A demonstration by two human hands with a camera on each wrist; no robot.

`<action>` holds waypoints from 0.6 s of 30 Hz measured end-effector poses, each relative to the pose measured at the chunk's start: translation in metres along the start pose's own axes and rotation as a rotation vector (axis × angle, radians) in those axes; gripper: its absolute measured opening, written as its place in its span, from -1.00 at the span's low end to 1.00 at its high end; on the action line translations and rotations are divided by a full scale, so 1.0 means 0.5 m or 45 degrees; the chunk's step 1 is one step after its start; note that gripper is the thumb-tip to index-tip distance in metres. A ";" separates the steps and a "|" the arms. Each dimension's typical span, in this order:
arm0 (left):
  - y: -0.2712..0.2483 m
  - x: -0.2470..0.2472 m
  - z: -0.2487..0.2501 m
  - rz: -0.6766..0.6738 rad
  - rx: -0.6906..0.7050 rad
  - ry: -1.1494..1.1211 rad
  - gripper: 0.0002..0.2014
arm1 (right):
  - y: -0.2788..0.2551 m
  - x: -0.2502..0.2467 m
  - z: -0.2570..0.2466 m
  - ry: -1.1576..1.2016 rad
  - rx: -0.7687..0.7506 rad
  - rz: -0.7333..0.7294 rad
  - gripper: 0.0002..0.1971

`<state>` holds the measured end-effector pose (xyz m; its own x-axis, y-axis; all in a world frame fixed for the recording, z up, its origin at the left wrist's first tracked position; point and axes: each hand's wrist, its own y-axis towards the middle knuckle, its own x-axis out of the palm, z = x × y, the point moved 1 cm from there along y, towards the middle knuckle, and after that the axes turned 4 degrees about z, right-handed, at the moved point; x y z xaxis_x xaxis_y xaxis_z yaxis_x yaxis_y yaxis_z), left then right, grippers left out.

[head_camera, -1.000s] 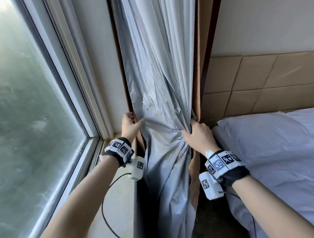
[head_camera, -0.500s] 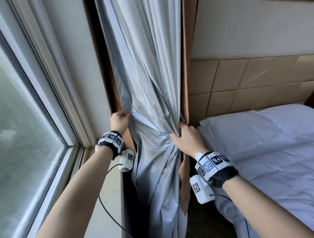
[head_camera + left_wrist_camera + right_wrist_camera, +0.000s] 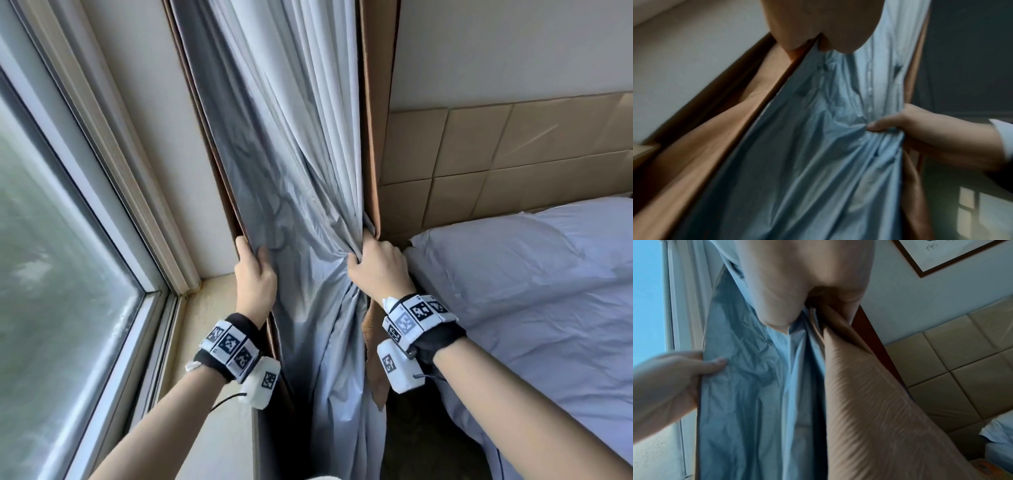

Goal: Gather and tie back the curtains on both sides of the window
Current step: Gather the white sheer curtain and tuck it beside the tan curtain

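A curtain [image 3: 294, 178] hangs in the corner between window and wall, its silvery grey lining facing me and its brown face cloth [image 3: 371, 137] showing along both edges. My left hand [image 3: 255, 267] grips the curtain's left edge, thumb on the grey lining [image 3: 748, 369]. My right hand [image 3: 375, 265] holds a bunch of folds at the right edge, thumb pressed into the gathered cloth [image 3: 838, 129]. Between the two hands the lining is stretched and creased. No tie-back shows in any view.
The window [image 3: 61, 274] with its pale frame fills the left, with a stone sill [image 3: 205, 308] below my left wrist. A bed with a white pillow [image 3: 531, 274] stands close on the right under a padded tan headboard [image 3: 496, 154]. A framed picture [image 3: 953, 254] hangs above.
Both hands keep their hold on the curtain. The left hand's thumb has come round onto the grey lining, and the cloth between the hands is pulled tighter. My head has drawn nearer.
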<state>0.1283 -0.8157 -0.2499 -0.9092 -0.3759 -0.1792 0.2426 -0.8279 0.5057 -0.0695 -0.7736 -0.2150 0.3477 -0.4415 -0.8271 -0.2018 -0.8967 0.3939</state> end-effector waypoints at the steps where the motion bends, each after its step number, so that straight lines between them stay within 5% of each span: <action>1: -0.007 0.004 0.011 -0.067 0.038 -0.005 -0.89 | 0.001 0.003 -0.006 -0.007 -0.002 0.012 -0.74; 8: -0.026 0.052 0.075 -0.395 0.159 0.080 -0.64 | -0.010 0.045 -0.055 -0.042 -0.092 0.071 -0.65; 13: -0.024 0.065 0.105 -0.487 0.035 -0.026 -0.69 | -0.003 0.044 -0.062 -0.021 -0.118 0.096 -0.74; 18: -0.023 0.077 0.112 -0.400 0.042 0.168 -0.41 | -0.008 0.049 -0.057 0.009 -0.175 -0.018 -0.91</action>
<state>0.0715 -0.7975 -0.2151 -0.8855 -0.1573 -0.4373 -0.0553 -0.8986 0.4353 -0.0338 -0.7816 -0.2255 0.3563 -0.4285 -0.8303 -0.0698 -0.8983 0.4337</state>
